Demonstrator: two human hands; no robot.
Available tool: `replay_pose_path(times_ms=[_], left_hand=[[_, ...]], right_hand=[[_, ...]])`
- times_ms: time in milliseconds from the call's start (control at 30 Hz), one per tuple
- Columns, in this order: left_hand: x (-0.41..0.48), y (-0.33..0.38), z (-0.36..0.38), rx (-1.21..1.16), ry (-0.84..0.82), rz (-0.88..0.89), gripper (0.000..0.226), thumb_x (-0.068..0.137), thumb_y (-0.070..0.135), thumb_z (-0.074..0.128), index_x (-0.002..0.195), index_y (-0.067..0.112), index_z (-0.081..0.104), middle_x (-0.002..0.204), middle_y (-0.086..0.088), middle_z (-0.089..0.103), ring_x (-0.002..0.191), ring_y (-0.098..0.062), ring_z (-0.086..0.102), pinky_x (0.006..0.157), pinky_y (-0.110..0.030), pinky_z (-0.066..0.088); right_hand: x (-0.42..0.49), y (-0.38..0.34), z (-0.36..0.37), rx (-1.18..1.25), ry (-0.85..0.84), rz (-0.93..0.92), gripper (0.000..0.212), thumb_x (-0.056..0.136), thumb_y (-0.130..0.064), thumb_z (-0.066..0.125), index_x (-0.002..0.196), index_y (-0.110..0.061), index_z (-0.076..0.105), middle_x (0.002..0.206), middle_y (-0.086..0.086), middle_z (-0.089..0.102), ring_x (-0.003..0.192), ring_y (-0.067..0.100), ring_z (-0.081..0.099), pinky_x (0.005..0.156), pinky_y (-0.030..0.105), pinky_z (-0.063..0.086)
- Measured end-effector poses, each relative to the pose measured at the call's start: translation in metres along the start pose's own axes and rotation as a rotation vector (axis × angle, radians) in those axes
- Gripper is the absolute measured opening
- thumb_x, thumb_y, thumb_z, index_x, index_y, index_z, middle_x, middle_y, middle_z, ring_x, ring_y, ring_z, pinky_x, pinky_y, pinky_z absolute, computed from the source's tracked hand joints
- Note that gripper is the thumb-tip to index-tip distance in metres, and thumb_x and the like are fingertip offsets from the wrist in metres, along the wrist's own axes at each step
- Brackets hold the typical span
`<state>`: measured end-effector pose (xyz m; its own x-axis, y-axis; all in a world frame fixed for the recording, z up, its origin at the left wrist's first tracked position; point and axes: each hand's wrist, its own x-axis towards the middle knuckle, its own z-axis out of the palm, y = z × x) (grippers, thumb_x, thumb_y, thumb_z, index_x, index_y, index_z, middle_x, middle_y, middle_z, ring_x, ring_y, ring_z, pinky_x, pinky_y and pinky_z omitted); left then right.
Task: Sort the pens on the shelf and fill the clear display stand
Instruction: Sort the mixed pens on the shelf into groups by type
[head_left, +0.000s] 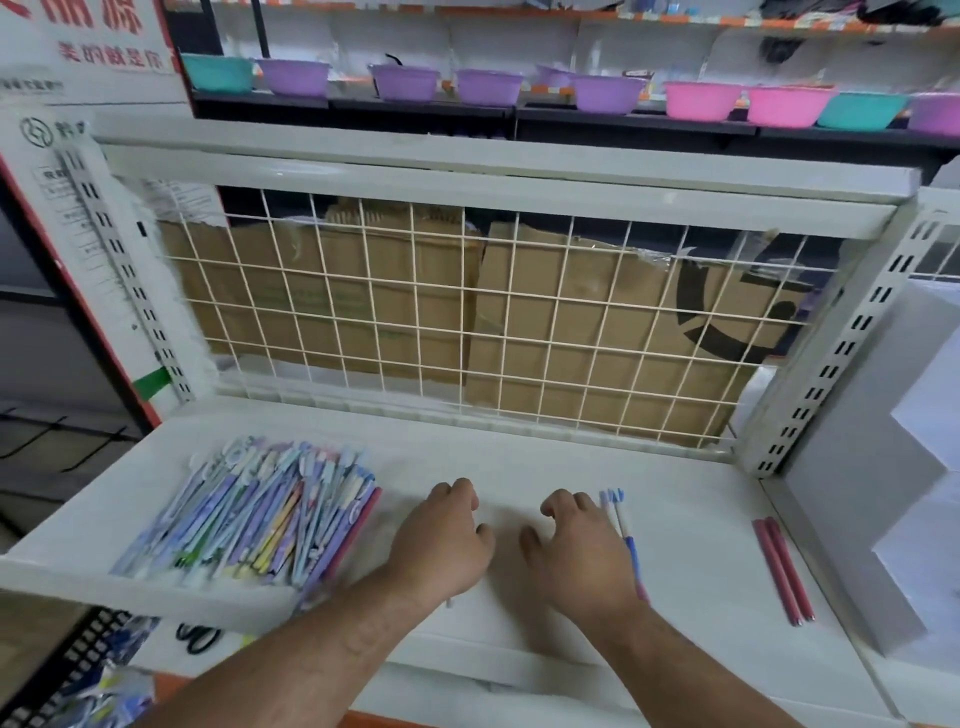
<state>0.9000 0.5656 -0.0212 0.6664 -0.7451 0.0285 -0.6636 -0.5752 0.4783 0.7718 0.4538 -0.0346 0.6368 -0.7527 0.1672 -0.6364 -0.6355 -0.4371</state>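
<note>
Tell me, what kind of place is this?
Probably a small variety shop: white slotted retail shelving with a wire-grid back, a pile of assorted pens on it, and coloured plastic basins racked behind.

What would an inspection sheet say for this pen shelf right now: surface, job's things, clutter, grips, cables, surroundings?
surface: white shelf, pens lying on it in three groups.
job's things: mixed pen pile at left; blue-and-white pens along the right hand's outer edge; two pink pens side by side at far right; clear display stand not seen.
clutter: bagged goods below the shelf's left corner, blurred.
grips: left hand and right hand knuckles up, fingers curled, mid-shelf; whether either holds a pen cannot be told.
cables: none certain; a black loop below the shelf front, unclear.
surroundings: wire grid back panel, cardboard boxes behind it; coloured basins on a far shelf.
</note>
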Motion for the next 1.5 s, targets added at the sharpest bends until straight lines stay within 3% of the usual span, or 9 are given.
replay_pose_path(times_ms=[133, 300, 500, 800, 967, 1133, 1333, 1433, 1500], left_hand=[[-0.006, -0.036, -0.027, 0.273, 0.038, 0.009, 0.034, 0.09, 0.042, 0.048, 0.114, 0.018, 0.049, 0.113, -0.004, 0.058, 0.101, -0.025, 0.059, 0.077, -0.035, 0.044], [-0.009, -0.077, -0.054, 0.484, 0.0, -0.063, 0.036, 0.095, 0.034, 0.049, 0.123, 0.012, 0.053, 0.119, -0.008, 0.061, 0.107, -0.024, 0.062, 0.078, -0.034, 0.051], [-0.009, -0.1, -0.065, 0.456, 0.008, -0.027, 0.028, 0.098, 0.032, 0.049, 0.116, 0.014, 0.06, 0.113, -0.006, 0.064, 0.103, -0.023, 0.065, 0.077, -0.03, 0.048], [-0.001, -0.099, -0.071, 0.415, -0.17, -0.052, 0.023, 0.087, 0.014, 0.062, 0.109, 0.011, 0.061, 0.105, -0.006, 0.07, 0.101, -0.024, 0.069, 0.071, -0.027, 0.045], [0.005, -0.094, -0.07, 0.459, -0.253, -0.034, 0.025, 0.087, 0.009, 0.06, 0.111, 0.009, 0.065, 0.111, -0.006, 0.069, 0.105, -0.023, 0.069, 0.083, -0.03, 0.053], [0.016, -0.093, -0.059, 0.492, -0.319, -0.063, 0.04, 0.085, 0.01, 0.062, 0.125, 0.01, 0.062, 0.117, -0.005, 0.069, 0.108, -0.023, 0.068, 0.087, -0.031, 0.056], [0.022, -0.095, -0.047, 0.507, -0.357, -0.035, 0.035, 0.099, 0.015, 0.047, 0.133, 0.01, 0.056, 0.132, -0.009, 0.062, 0.12, -0.025, 0.061, 0.095, -0.033, 0.049], [0.02, -0.099, -0.045, 0.455, -0.382, -0.021, 0.044, 0.109, 0.024, 0.03, 0.147, 0.005, 0.041, 0.149, -0.016, 0.046, 0.136, -0.028, 0.047, 0.11, -0.035, 0.038], [0.018, -0.099, -0.045, 0.466, -0.383, 0.016, 0.048, 0.109, 0.022, 0.032, 0.153, 0.004, 0.03, 0.155, -0.015, 0.038, 0.141, -0.028, 0.041, 0.113, -0.036, 0.034]], right_hand=[[-0.003, -0.03, 0.011, -0.005, -0.02, -0.015, 0.031, 0.091, -0.045, 0.055, 0.116, -0.026, 0.057, 0.114, -0.008, 0.057, 0.093, 0.016, 0.061, 0.068, 0.027, 0.044], [-0.008, -0.064, 0.023, -0.005, -0.01, -0.003, 0.028, 0.093, -0.044, 0.052, 0.115, -0.028, 0.057, 0.112, -0.01, 0.057, 0.091, 0.014, 0.061, 0.068, 0.027, 0.045], [-0.012, -0.092, 0.036, 0.003, -0.007, 0.023, 0.024, 0.093, -0.041, 0.054, 0.112, -0.028, 0.058, 0.112, -0.008, 0.058, 0.094, 0.018, 0.064, 0.075, 0.03, 0.052], [-0.018, -0.108, 0.042, 0.011, 0.035, 0.092, 0.016, 0.09, -0.039, 0.059, 0.104, -0.03, 0.059, 0.106, -0.011, 0.059, 0.083, 0.016, 0.064, 0.068, 0.028, 0.05], [-0.023, -0.106, 0.039, 0.012, 0.03, 0.117, 0.009, 0.089, -0.039, 0.057, 0.094, -0.034, 0.052, 0.098, -0.013, 0.056, 0.075, 0.013, 0.06, 0.065, 0.028, 0.049], [-0.028, -0.103, 0.036, 0.024, 0.037, 0.127, 0.01, 0.091, -0.039, 0.057, 0.099, -0.031, 0.056, 0.101, -0.014, 0.058, 0.076, 0.011, 0.062, 0.068, 0.028, 0.052], [-0.031, -0.094, 0.031, 0.024, 0.028, 0.124, 0.014, 0.094, -0.037, 0.057, 0.105, -0.029, 0.059, 0.103, -0.016, 0.058, 0.073, 0.006, 0.06, 0.068, 0.024, 0.05], [-0.033, -0.09, 0.027, 0.029, 0.018, 0.132, 0.014, 0.094, -0.038, 0.057, 0.105, -0.03, 0.059, 0.102, -0.017, 0.058, 0.076, 0.006, 0.059, 0.07, 0.023, 0.05], [-0.035, -0.087, 0.025, 0.039, 0.011, 0.132, 0.011, 0.093, -0.037, 0.056, 0.1, -0.03, 0.058, 0.098, -0.016, 0.059, 0.076, 0.007, 0.058, 0.07, 0.024, 0.05]])
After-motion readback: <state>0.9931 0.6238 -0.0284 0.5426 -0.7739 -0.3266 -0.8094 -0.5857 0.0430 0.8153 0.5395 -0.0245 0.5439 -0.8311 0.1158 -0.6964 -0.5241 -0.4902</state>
